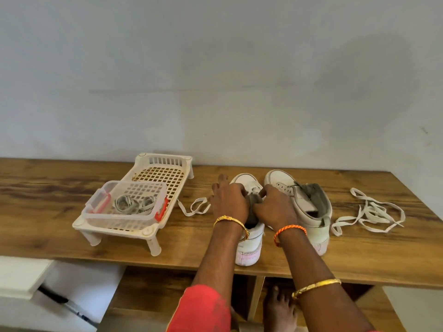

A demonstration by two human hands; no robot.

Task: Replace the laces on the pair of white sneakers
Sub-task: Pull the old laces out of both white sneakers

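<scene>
Head view: we find both hands on the left sneaker (248, 245), which stands on the wooden table (359, 255). The left hand (229, 202) and right hand (275, 207) curl their fingers at its tongue and lace area; what they pinch we cannot tell. We judge the old lace (195, 207) is being unthreaded; next, draw it out of the remaining eyelets. Count: two sneakers, the right sneaker (309, 212) unlaced; one removed lace (371, 214); rolled laces in one clear box (124, 207).
</scene>
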